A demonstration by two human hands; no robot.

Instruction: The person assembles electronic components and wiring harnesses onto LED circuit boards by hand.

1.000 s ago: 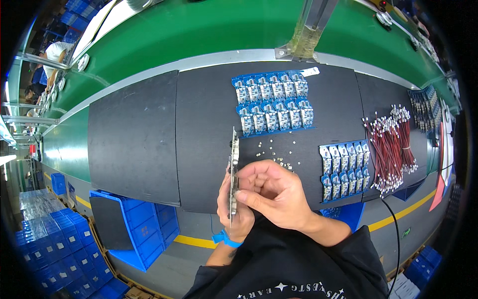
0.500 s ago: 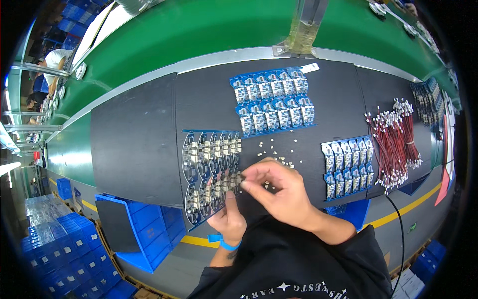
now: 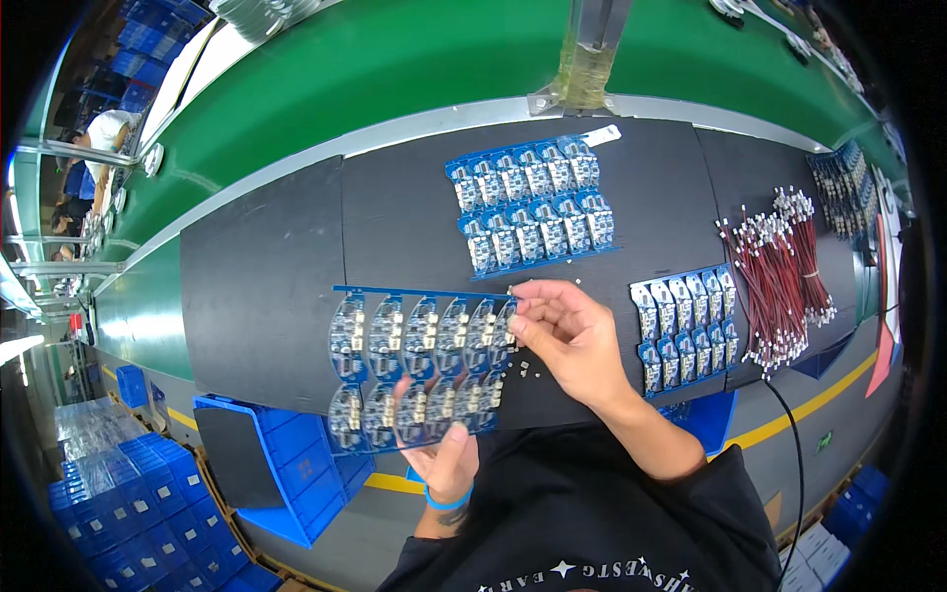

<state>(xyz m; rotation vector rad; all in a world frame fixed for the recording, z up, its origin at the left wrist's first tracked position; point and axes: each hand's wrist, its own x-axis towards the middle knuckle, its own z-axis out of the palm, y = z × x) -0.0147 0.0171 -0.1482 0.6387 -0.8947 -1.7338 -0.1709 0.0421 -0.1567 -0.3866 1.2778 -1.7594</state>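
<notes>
My left hand point(image 3: 446, 464) holds a panel of blue circuit boards point(image 3: 419, 340) from below, thumb over its near edge and fingers underneath, seen through the gaps. The panel is raised over the dark mat, with two rows of curved boards carrying small white connectors. At the panel's far right corner, my right hand point(image 3: 567, 335) is closed, thumb and index finger pinched together against the end board. What lies between those fingertips is too small to make out. Tiny white pieces point(image 3: 525, 369) lie on the mat close by.
More board panels point(image 3: 533, 207) lie on the black mat point(image 3: 261, 286) at the far middle, and another panel point(image 3: 688, 326) at the right. Bundled red wires with white plugs point(image 3: 774, 286) are further right. Blue bins point(image 3: 296, 464) stand below the table's near edge. A metal post point(image 3: 592, 49) rises behind.
The panel has tilted flatter and shifted left, showing its board faces more fully. My right hand has moved up and slightly right, from the panel's middle right edge to its far right corner.
</notes>
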